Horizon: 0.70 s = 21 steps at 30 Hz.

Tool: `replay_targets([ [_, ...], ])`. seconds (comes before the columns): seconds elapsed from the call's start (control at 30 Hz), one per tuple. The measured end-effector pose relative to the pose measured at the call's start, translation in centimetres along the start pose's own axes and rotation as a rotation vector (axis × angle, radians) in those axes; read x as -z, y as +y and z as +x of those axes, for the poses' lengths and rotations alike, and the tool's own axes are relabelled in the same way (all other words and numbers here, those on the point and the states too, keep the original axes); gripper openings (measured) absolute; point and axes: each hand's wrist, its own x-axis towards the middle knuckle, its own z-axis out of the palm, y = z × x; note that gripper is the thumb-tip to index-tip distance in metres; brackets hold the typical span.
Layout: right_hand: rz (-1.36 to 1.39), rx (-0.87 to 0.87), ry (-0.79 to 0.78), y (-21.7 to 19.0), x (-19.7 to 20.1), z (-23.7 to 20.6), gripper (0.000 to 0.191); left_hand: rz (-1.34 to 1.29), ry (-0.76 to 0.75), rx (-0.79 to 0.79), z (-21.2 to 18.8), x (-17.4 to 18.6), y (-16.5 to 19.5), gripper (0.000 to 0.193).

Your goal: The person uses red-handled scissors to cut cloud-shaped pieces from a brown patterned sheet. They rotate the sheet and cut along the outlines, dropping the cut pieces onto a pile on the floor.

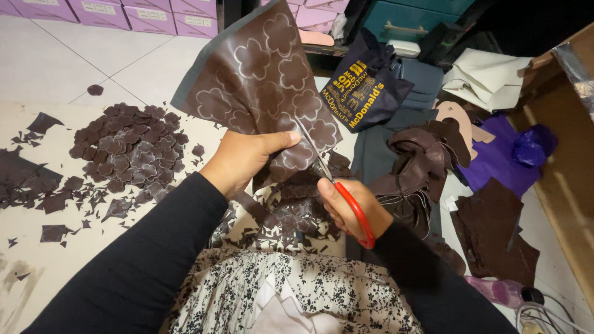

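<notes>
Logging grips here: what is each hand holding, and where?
Left hand pinches the dark brown flower-marked sheet at its lower edge; right hand holds red-handled scissors by the handles.

A row of lilac boxes (111, 12) with pale labels is seen along the top left edge. More lilac boxes (315, 13) are stacked at top centre. A dark navy bag (365, 86) with yellow print is laid beside them.
</notes>
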Motion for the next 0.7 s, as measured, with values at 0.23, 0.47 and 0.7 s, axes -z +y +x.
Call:
replay_targets([
  [0.23, 0.018, 0.033, -0.005, -0.05, -0.21, 0.16, 0.044, 0.023, 0.007, 0.091, 0.02, -0.30, -0.07, 0.037],
  [0.47, -0.063, 0.023, 0.102, 0.16, -0.70, 0.33, 0.047, -0.071, -0.032, 0.069, -0.17, -0.37, -0.02, 0.037],
  [0.7, -0.022, 0.034, 0.009, -0.45, 0.05, 0.09, 0.041, 0.015, 0.000, 0.067, -0.47, 0.05, 0.17, 0.034],
])
